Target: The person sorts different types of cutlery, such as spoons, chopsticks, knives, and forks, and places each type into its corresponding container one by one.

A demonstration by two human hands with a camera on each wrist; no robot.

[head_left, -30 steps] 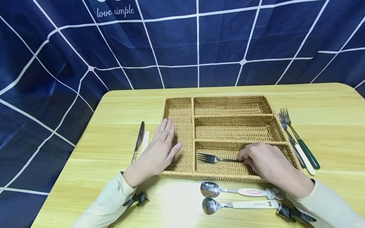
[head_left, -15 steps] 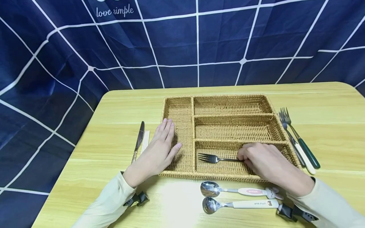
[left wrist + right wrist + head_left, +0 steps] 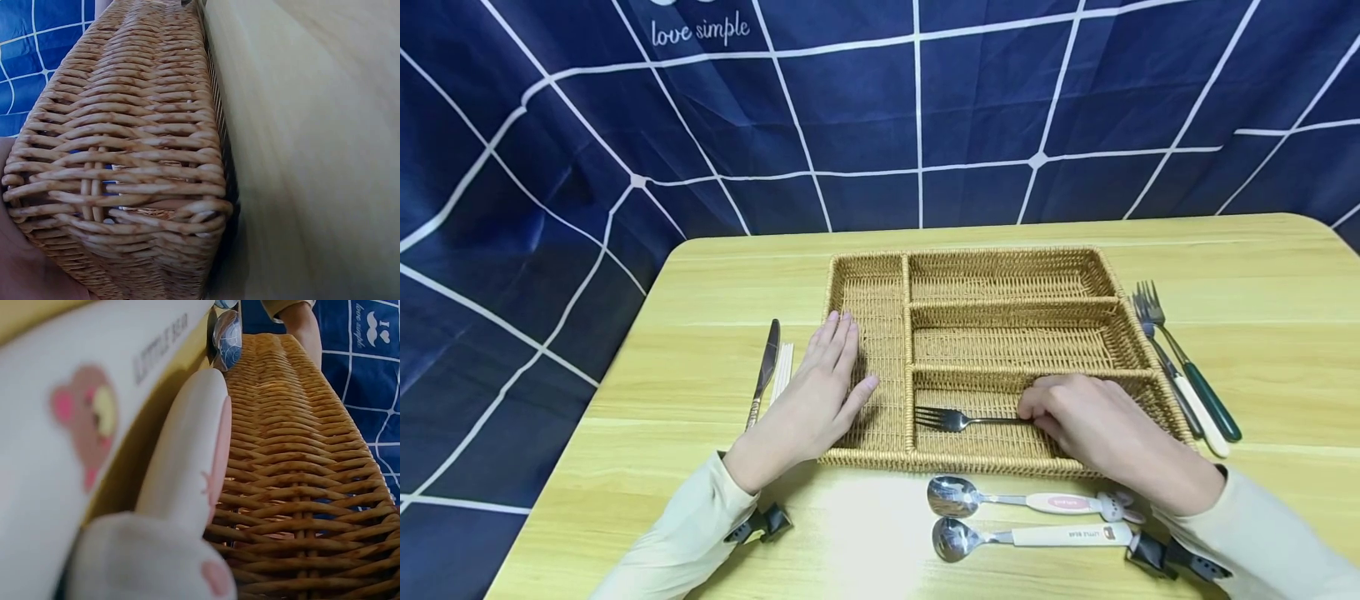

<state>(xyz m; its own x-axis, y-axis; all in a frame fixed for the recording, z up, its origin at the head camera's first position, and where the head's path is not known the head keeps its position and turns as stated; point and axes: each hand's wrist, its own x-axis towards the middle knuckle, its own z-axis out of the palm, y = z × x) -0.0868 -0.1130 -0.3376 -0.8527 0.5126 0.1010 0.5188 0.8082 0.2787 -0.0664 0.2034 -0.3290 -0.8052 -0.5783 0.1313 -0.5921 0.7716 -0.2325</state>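
Observation:
A woven wicker cutlery tray (image 3: 1000,462) with several compartments stands on the table. Inside its front right compartment, a dark metal fork (image 3: 951,419) lies with its tines pointing left. My right hand (image 3: 1093,429) reaches over the tray's front rim and pinches the end of the fork's handle, which the fingers hide. My left hand (image 3: 812,400) rests across the tray's left rim with straight fingers, the thumb spread over the left compartment. In the left wrist view, the tray's wicker wall (image 3: 125,125) fills the middle, with a bit of hand at the left edge.
Two spoons, one with a rabbit-ended handle (image 3: 1060,504) and one with a white handle (image 3: 1067,537), lie before the tray. Several forks (image 3: 1198,400) lie along its right side. A knife (image 3: 767,358) and pale chopsticks (image 3: 782,367) lie to the left.
The fork and my right hand have shifted slightly left, bringing the tines close to the compartment's left divider. My left hand has stayed in place.

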